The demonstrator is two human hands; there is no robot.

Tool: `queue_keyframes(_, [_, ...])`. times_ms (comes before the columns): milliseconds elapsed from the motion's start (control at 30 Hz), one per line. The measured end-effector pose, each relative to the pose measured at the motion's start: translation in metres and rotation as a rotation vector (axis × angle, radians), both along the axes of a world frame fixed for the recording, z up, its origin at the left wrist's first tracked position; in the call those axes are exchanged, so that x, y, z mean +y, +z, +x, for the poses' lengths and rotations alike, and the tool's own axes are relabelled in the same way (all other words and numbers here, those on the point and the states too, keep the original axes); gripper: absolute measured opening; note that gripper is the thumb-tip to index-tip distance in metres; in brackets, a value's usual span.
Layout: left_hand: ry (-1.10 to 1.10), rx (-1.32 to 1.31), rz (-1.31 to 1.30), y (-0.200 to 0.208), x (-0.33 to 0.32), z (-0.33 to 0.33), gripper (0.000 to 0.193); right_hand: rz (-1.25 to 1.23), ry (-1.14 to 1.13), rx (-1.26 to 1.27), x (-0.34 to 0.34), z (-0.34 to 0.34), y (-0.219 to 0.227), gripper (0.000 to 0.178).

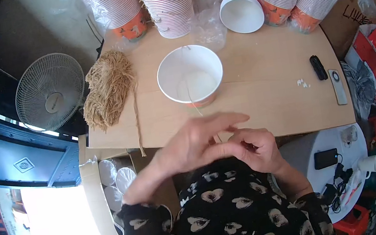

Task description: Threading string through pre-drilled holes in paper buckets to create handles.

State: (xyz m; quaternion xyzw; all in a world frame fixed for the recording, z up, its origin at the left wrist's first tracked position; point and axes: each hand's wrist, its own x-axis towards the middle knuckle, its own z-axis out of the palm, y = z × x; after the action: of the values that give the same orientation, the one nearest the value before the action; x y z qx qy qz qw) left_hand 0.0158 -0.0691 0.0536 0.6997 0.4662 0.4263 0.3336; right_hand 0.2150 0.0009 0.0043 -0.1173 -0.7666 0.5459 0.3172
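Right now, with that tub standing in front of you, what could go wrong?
The cord runs from the tub toward the left grip, so a hard tug might tip or drag the tub. A loose strand by the twine hangs past the front edge of the table and could snag. The white bits lie loose, so a sweeping arm might scatter them.

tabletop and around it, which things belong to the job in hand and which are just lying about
Likely in the job:
- white-lined bucket
- thin cord over its rim
- tan cord bundle
- stacked buckets

Apparently just lying about:
- fan
- pale handheld device
- white mug
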Motion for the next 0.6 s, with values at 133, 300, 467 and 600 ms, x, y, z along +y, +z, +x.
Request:
queue_keyframes(133, [0.117,-0.06,-0.047,-0.014,-0.027,0.003,0.048,-0.064,-0.031,-0.001,-0.003,-0.003,0.0,0.01])
queue_keyframes(300, [0.223,0.16,0.072,-0.019,-0.041,-0.012,0.017,-0.045,-0.089,-0.082,0.001,0.009,-0.004,0.01])
queue_keyframes(467, [0.28,0.067,0.009,-0.025,-0.044,-0.014,0.011,0.038,-0.176,-0.114,0.0,0.007,0.0,0.004])
queue_keyframes(600, [0.337,-0.039,-0.011,-0.03,-0.047,-0.018,0.008,0.24,-0.434,-0.147,0.016,-0.021,-0.018,0.025])
